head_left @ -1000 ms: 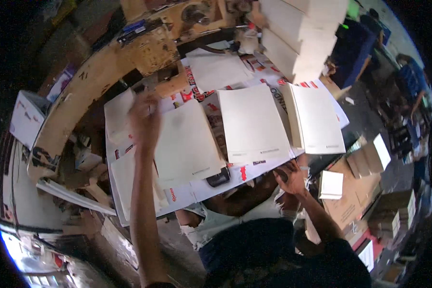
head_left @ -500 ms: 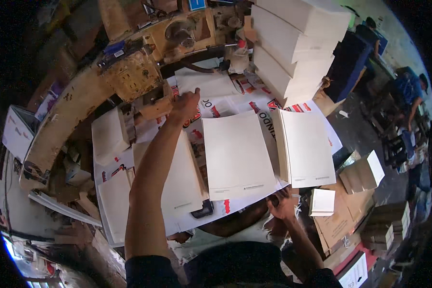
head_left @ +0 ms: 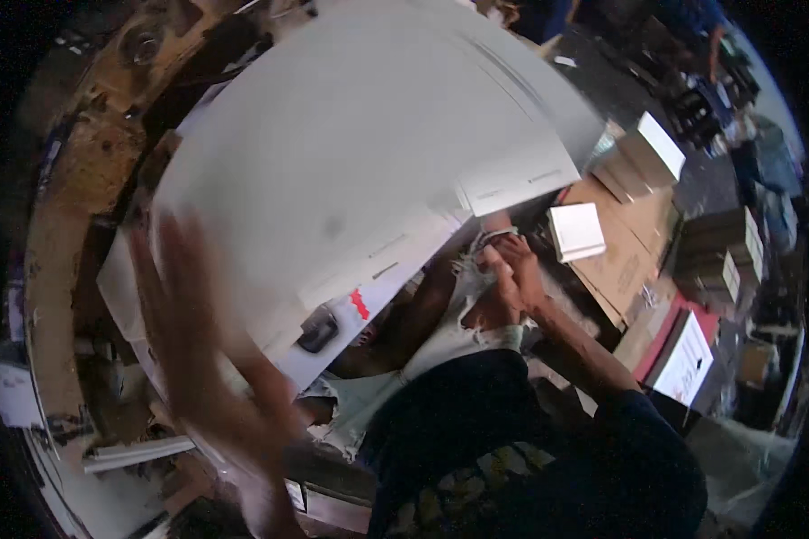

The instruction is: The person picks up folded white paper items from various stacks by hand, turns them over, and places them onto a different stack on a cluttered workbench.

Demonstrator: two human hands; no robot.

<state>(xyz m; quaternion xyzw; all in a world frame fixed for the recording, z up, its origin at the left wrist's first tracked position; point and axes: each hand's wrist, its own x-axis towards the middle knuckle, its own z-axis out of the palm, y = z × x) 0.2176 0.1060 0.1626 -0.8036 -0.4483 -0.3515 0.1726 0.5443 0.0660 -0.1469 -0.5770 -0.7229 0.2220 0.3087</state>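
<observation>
A broad white sheet (head_left: pixel 333 153), blurred, spreads over most of the table and hides nearly all the paper stacks on it. My left hand (head_left: pixel 184 287) is smeared by motion over the sheet's left side; its fingers look stretched out. Along the near edge, the printed lower end of a white paper stack (head_left: pixel 521 184) still shows. My right hand (head_left: pixel 517 274) rests at my knee in torn pale trousers, beside the table's near edge. Its fingers are curled, and whatever may be inside them is hidden. A small dark object (head_left: pixel 317 330) lies on the printed table covering (head_left: pixel 404 287).
To the right, a small white paper block (head_left: pixel 576 232) sits on flattened brown cardboard (head_left: pixel 616 278). Behind it stands a book-like stack (head_left: pixel 643 162), with bundled stacks (head_left: pixel 721 260) farther right. Worn machinery (head_left: pixel 90 171) curves along the left. A framed white card (head_left: pixel 683 359) lies lower right.
The view has shifted. A broad white sheet now covers the separate stacks. My left hand has come back from the far side to the near left; my right hand has drawn its fingers in.
</observation>
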